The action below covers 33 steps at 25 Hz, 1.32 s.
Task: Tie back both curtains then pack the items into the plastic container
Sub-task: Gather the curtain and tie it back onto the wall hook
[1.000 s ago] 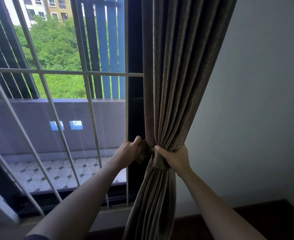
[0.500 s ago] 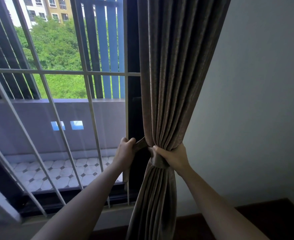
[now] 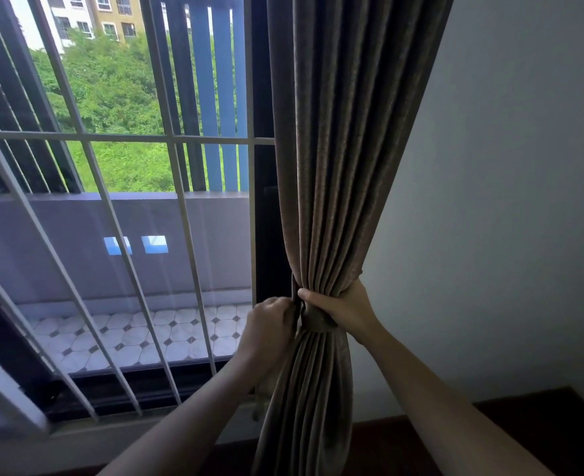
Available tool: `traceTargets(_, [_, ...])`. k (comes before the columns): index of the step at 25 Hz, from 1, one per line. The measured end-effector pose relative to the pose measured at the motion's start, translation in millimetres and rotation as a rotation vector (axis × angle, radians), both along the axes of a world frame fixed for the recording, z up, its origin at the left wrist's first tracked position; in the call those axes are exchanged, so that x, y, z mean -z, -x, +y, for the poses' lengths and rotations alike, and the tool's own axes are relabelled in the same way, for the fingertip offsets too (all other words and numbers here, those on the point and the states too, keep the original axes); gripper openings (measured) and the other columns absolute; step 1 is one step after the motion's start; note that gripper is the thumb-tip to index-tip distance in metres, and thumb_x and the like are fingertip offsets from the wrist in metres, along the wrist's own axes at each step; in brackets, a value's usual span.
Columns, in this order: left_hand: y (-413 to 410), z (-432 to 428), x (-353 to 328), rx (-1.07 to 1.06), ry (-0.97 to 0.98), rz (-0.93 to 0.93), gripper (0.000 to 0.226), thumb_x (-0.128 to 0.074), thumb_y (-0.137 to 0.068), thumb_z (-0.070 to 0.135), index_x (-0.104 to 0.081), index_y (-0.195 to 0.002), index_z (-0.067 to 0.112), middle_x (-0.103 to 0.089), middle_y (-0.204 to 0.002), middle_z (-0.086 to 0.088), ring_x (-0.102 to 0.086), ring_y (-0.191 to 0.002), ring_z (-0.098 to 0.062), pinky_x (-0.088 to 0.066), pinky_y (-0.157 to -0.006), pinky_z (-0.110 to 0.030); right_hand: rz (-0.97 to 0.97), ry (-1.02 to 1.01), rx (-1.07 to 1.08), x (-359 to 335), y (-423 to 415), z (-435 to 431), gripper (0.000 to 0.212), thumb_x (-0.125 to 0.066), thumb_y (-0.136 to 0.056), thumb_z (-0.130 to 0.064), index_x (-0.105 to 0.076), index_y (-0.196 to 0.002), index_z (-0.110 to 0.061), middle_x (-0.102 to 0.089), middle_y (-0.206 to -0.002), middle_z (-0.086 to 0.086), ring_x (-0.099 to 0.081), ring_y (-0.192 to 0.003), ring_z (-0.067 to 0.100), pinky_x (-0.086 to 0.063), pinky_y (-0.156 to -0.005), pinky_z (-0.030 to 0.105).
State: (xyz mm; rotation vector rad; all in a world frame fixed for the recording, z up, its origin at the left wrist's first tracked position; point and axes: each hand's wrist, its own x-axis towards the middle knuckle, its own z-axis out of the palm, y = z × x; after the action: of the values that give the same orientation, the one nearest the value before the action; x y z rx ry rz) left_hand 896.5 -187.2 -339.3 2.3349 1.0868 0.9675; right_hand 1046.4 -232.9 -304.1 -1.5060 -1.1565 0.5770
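So the brown curtain (image 3: 335,166) is bunched into one thick bundle, and both hands are right at the pinched part, side by side and almost touching. The right hand (image 3: 343,310) is wrapped round the bundle from the wall side, thumb across the front and fingers tucked behind, squeezing the folds tight. A tie band (image 3: 318,323) in the same brown cloth runs round the curtain just under that thumb, partly covered by the palm.

The left hand (image 3: 270,324) sits just to the window side of the bundle with its fingers curled in, gripping the band's end where a dark strip of it stands up along the curtain's edge. I can't see past the knuckles to tell exactly how the end is held. A loose bit of cloth dangles below that hand, half hidden behind the forearm.

Above the hands the curtain fans out wide; below them it drops in loose folds toward the dark floor (image 3: 524,424). The pale window bars (image 3: 180,235) are off past the left hand, and the plain grey wall (image 3: 506,201) is past the right one.
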Motion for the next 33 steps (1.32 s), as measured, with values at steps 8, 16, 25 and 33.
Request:
traceTargets(8, [8,-12,-5,-0.119,0.145,0.111,0.015,-0.062,-0.087,0.023,-0.061,-0.08,0.011,-0.05,-0.063,0.009,-0.047,-0.056,-0.006,-0.029,-0.046,-0.016,-0.227,0.195,0.182,-17,16,-10,0.075,-0.078,-0.061,-0.056,-0.054,-0.124,-0.022,-0.064,-0.117,-0.003,-0.058,-0.108,0.015,-0.039,-0.084,0.02])
traceTargets(16, [-9,-52,-16,-0.18,0.032,0.071,0.022,-0.045,-0.096,0.026,-0.055,-0.081,0.013,-0.05,-0.071,0.007,-0.044,-0.054,-0.004,-0.028,-0.046,-0.013,-0.288,0.327,0.085,-52,17,7,0.05,-0.056,-0.082,-0.054,-0.061,-0.113,-0.015,-0.065,-0.104,0.005,-0.059,-0.099,0.023,-0.04,-0.077,0.026])
traceTargets(25, [-49,-77,4,-0.03,0.019,-0.059,0.019,-0.047,-0.095,0.026,-0.051,-0.082,0.014,-0.049,-0.083,0.005,-0.044,-0.071,-0.008,-0.034,-0.059,-0.011,-0.365,0.383,-0.089,-48,-2,13,0.066,-0.057,-0.074,-0.067,-0.058,-0.118,-0.018,-0.065,-0.111,0.005,-0.058,-0.105,0.023,-0.046,-0.084,0.029])
traceTargets(33, [-65,-95,43,0.076,0.029,-0.163,0.019,-0.055,-0.086,0.019,-0.056,-0.102,0.007,-0.058,-0.089,-0.001,-0.057,-0.076,-0.01,-0.051,-0.067,-0.021,-0.505,0.33,-0.391,-22,-40,-12,0.092,-0.082,-0.049,-0.022,-0.036,-0.128,-0.024,-0.045,-0.123,-0.002,-0.051,-0.112,0.017,-0.056,-0.081,0.032])
